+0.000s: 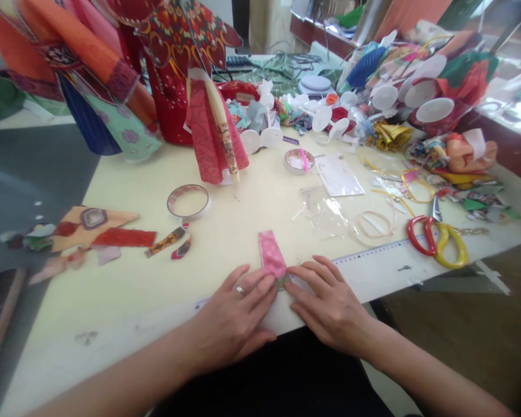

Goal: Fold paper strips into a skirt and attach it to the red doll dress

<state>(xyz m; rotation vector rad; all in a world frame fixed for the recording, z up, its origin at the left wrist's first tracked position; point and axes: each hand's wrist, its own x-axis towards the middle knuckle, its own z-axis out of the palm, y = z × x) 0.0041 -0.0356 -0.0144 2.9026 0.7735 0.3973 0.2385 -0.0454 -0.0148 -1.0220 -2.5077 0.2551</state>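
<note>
A small folded piece of pink patterned paper (271,253) lies on the pale yellow table (156,278) near its front edge. My left hand (237,315) lies flat on the table with its fingers stretched out, the fingertips pressing the near end of the pink paper. A ring shows on one finger. My right hand (330,304) lies flat from the other side, fingers together and extended, its fingertips meeting the left hand's at the paper's near end. Neither hand grips anything.
Red and yellow scissors (436,240) lie at the right. Tape rolls (188,201) (298,160), clear plastic wrap (325,214), paper scraps (125,237) and a red paper doll (215,130) stand further back. Paper costumes and white discs (434,109) crowd the far side.
</note>
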